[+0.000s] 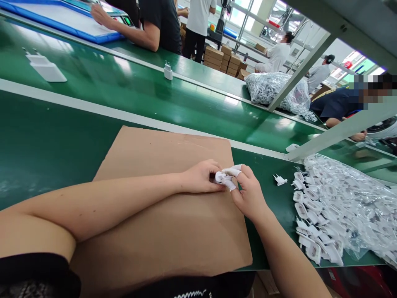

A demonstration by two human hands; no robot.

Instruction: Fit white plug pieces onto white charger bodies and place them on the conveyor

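My left hand (pixel 200 177) and my right hand (pixel 249 194) meet over the far right part of a brown cardboard sheet (pixel 167 231). Both pinch one small white charger plug (pixel 221 178) between them. White finger cots cover the thumb and forefinger of my right hand. Much of the plug is hidden by my fingers. A single loose white plug (pixel 280 179) lies on the green bench just right of my hands.
A heap of several white plugs (pixel 313 223) on clear plastic bags (pixel 356 203) fills the right. A green conveyor (pixel 139 89) behind carries two white chargers (pixel 46 66) (pixel 168 71). A bagged pile (pixel 273 89), metal frame bars (pixel 341 128) and other people stand beyond.
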